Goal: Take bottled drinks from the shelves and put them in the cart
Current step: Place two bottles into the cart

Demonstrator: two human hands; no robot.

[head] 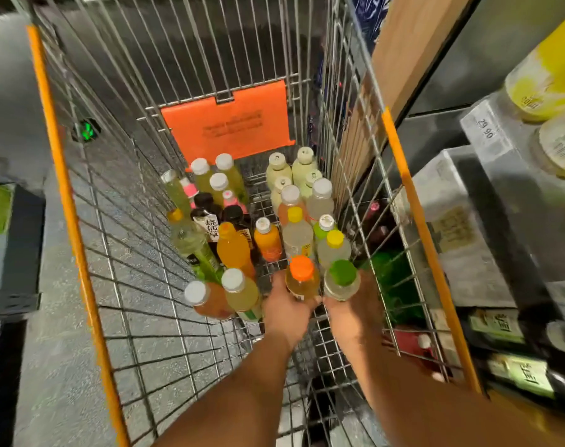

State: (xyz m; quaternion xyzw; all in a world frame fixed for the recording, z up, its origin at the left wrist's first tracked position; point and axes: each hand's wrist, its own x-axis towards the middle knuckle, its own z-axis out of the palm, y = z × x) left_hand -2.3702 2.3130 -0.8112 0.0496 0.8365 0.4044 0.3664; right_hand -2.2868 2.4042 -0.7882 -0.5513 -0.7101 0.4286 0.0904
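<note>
A: What are the hands doing down in the cart (81, 227)?

B: Both reach inside. The left hand (286, 309) grips an amber bottle with an orange cap (302, 279); the right hand (352, 308) grips a pale bottle with a green cap (342, 280). The two bottles stand upright, side by side, near the cart's right wall.

A: What crowds them?

B: Just beyond stands a row of pale bottles with yellow caps (334, 245), packed close along the right wall. To the left, two white-capped bottles (232, 291) lean near the left hand, and further back a tight cluster holds an orange bottle (232, 248) and dark bottles with printed labels (210, 225). A bare strip of wire floor runs between the left and right groups.

A: And outside the cart?

B: An orange flap (226, 124) hangs on the far end wall. To the right, shelves (478, 130) hold large yellow containers (545, 82) and a price tag reading 29.90 (486, 129). Lower shelf items show through the mesh, blurred.
</note>
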